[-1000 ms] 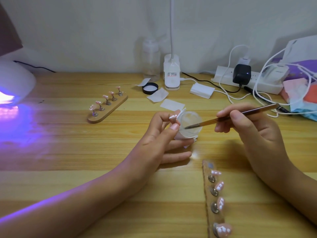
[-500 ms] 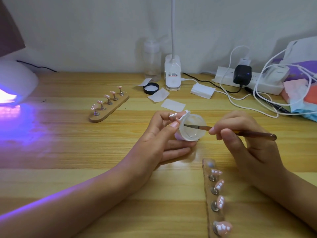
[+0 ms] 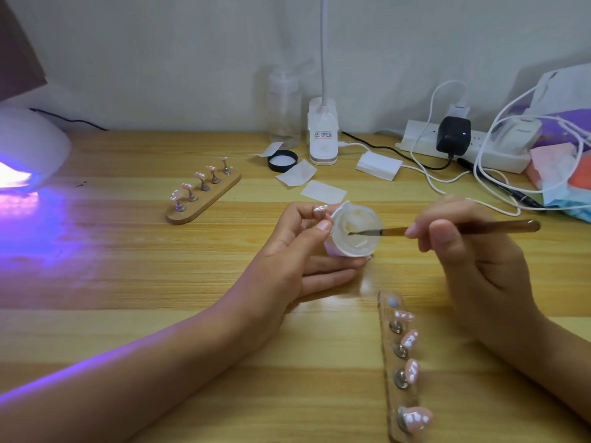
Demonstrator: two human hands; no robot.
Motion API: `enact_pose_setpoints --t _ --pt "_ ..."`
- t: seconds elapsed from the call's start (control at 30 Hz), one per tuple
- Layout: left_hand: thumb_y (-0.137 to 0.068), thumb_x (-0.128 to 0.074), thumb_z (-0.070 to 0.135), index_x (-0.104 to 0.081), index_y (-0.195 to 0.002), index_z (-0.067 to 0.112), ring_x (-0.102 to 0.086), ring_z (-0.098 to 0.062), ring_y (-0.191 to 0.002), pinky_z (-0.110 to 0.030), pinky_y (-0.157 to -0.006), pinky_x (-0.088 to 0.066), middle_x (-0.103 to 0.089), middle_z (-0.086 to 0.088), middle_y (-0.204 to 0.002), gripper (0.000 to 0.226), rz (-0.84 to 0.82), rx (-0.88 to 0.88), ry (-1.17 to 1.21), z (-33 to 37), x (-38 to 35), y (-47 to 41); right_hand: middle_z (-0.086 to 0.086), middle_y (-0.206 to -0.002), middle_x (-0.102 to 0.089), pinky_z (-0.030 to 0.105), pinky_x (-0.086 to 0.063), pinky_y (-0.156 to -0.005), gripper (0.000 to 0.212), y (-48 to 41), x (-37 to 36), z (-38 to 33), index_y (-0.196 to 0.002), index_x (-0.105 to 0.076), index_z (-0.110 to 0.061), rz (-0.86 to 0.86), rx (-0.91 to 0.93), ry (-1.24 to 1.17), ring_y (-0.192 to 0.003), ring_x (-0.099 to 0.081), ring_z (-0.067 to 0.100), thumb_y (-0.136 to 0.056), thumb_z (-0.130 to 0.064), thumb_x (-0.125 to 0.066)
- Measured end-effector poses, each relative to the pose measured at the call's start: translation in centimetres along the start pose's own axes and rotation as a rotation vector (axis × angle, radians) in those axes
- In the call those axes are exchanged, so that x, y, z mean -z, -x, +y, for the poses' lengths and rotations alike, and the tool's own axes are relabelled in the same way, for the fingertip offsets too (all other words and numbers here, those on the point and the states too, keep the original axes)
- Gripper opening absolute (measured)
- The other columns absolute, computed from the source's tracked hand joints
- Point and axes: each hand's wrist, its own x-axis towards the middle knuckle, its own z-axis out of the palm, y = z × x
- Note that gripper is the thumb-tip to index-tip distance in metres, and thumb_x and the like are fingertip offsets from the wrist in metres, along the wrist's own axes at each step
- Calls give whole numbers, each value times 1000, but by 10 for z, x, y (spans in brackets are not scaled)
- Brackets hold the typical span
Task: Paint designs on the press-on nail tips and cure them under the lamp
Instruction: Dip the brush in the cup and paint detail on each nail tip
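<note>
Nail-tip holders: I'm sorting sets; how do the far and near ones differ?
The far holder carries five tips and lies diagonally; the near holder shows four tips, its far-end spot without one, and points toward the camera. Both are wooden strips holding pink tips.

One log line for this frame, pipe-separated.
left hand: holds jar, pinches nail tip | right hand: holds brush, bristles in jar | lamp: lit
</note>
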Motion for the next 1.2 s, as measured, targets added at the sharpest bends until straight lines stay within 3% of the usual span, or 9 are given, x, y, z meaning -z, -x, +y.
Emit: enact_pose_setpoints --t 0.17,0.33,0.57,0.67,0.77,0.87,1.0,1.2 --pt "-99 -52 21 -50 -109 19 -69 -42 -99 -44 -86 -57 -71 0 -110 11 15 65 131 9 0 0 -11 -84 -56 20 -40 -76 21 -2 4 3 -89 -54 -19 170 -104 -148 -76 -48 9 -98 -15 -36" --pt "-100 -50 20 -50 -115 20 -68 -44 -100 -45 -85 -58 -62 -8 -124 15 35 108 163 13 -1 0 -15 -78 -56 21 -39 -74 23 -5 9 10 -82 -55 -22 253 -164 -220 -75 -47 11 -92 -15 -35" --pt "-100 -51 21 -51 -103 20 -69 -40 -101 -42 -76 -60 -56 -11 -130 3 43 137 235 16 1 -3 -9 -77 -55 23 -40 -71 28 -6 16 19 -76 -63 -33 322 -339 -327 -74 -46 12 -90 -25 -39" --pt "-98 -53 19 -58 -93 24 -72 -18 -78 -25 -56 -56 -64 0 -109 8 178 9 114 10 -2 0 -9 -73 -55 25 -40 -67 29 -10 18 22 -75 -67 -29 377 -446 -479 -69 -48 10 -90 -23 -44" --pt "-89 -59 21 -65 -74 38 -47 -2 -53 -14 -41 -36 -61 14 -85 23 259 -189 -56 9 -2 4 -8 -65 -51 23 -41 -62 27 -14 19 23 -79 -69 -26 392 -543 -587 -63 -47 9 -88 -15 -46" --pt "-81 -62 20 -66 -77 36 -43 0 -51 -11 -43 -35 -61 15 -76 17 114 -260 -196 11 -1 10 -6 -61 -49 21 -43 -59 22 -15 18 22 -81 -68 -24 376 -598 -659 -59 -46 9 -89 -15 -49" --pt "-81 -73 16 -68 -75 33 -58 1 -60 -12 -54 -45 -68 12 -76 19 -124 -99 -468 2 -8 12 -4 -58 -50 21 -45 -58 18 -15 15 20 -82 -66 -21 334 -618 -689 -57 -47 11 -91 -19 -51" --pt "-80 -72 22 -68 -76 33 -62 -7 -67 -19 -62 -51 -67 8 -74 13 -108 -76 -470 2 -6 8 -3 -57 -52 22 -45 -58 13 -14 14 17 -77 -68 -23 243 -576 -716 -54 -51 11 -82 -23 -57"
